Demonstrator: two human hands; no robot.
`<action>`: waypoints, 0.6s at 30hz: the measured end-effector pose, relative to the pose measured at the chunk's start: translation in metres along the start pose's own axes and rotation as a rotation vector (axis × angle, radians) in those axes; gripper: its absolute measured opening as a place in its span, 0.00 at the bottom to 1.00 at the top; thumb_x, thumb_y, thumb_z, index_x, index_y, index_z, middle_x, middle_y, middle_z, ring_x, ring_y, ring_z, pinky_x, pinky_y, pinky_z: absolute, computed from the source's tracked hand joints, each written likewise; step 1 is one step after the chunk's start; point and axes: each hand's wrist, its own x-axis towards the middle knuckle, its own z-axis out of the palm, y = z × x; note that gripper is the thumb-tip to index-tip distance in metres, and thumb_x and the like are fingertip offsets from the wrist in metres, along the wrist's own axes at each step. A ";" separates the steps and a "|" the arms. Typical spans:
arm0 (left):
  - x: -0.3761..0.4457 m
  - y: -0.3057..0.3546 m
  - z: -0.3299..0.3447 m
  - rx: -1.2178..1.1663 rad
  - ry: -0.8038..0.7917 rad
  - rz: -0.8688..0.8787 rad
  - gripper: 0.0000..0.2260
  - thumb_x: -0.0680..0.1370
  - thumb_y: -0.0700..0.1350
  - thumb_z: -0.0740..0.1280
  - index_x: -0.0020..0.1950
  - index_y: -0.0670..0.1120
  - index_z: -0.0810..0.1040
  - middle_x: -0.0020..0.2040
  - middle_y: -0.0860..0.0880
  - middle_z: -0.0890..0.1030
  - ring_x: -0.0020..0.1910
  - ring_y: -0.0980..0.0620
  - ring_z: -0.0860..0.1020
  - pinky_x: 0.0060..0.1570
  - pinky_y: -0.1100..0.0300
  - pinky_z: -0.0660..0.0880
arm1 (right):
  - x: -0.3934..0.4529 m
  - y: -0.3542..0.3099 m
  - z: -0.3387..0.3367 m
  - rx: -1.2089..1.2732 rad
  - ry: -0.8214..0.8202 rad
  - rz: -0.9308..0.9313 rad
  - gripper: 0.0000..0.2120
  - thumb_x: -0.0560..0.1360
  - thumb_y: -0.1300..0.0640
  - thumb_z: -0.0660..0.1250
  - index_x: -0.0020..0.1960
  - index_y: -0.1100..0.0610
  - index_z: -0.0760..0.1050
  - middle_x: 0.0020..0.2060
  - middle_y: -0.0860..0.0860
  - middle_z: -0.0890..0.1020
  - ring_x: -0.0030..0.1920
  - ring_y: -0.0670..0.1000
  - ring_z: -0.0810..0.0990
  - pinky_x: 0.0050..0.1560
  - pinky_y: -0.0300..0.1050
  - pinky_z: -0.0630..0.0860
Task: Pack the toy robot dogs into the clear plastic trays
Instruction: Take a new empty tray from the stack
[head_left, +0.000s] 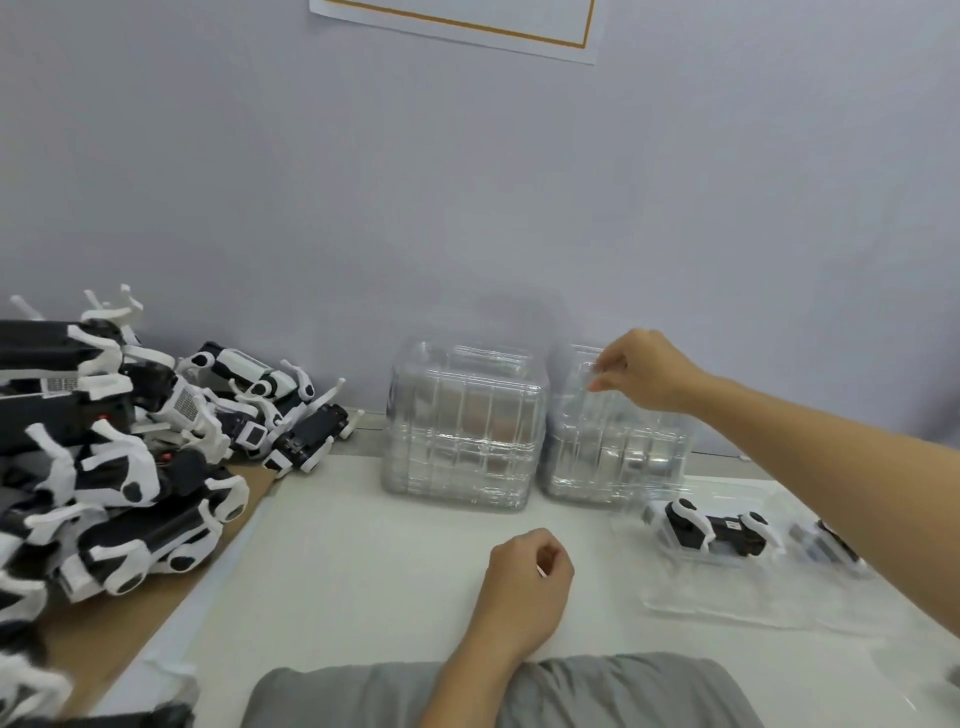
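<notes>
Two tray stacks (462, 431) – clear, ribbed | right hand (649, 371) pinches one | left hand (524, 577) curled, empty

Both forearms come in bare from wrist to frame edge, no sleeves, watch or rings showing on the left hand (527, 582) or right hand (647, 371), and grey fabric clothing (597, 691) bunches below.

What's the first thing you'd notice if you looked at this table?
Probably the big heap of black-and-white toy robot dogs piled at the left edge of the table, legs sticking out every way. Next, two tall stacks of clear plastic trays stand by the wall, and the right hand pinches the top of the right-hand stack. One packed dog lies in a tray at the right, while the left hand rests curled on the table.
</notes>
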 end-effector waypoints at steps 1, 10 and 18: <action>0.000 0.000 0.000 0.000 0.000 -0.008 0.08 0.78 0.44 0.64 0.40 0.49 0.79 0.37 0.55 0.79 0.32 0.61 0.73 0.35 0.70 0.70 | 0.001 -0.002 -0.003 -0.007 -0.019 -0.004 0.10 0.72 0.54 0.77 0.51 0.59 0.85 0.48 0.53 0.86 0.48 0.50 0.82 0.53 0.42 0.76; 0.001 0.000 0.001 0.012 0.006 -0.026 0.08 0.79 0.45 0.64 0.42 0.48 0.80 0.38 0.53 0.80 0.33 0.58 0.73 0.36 0.67 0.71 | 0.007 -0.007 -0.012 -0.014 0.018 -0.039 0.07 0.75 0.58 0.74 0.52 0.58 0.85 0.49 0.53 0.86 0.52 0.52 0.83 0.57 0.44 0.77; 0.000 0.000 0.001 0.014 -0.015 -0.041 0.08 0.79 0.46 0.63 0.42 0.49 0.80 0.39 0.53 0.81 0.34 0.58 0.74 0.36 0.67 0.71 | 0.004 0.004 -0.018 -0.003 0.049 -0.039 0.08 0.74 0.58 0.75 0.52 0.58 0.85 0.49 0.53 0.86 0.51 0.49 0.84 0.56 0.41 0.76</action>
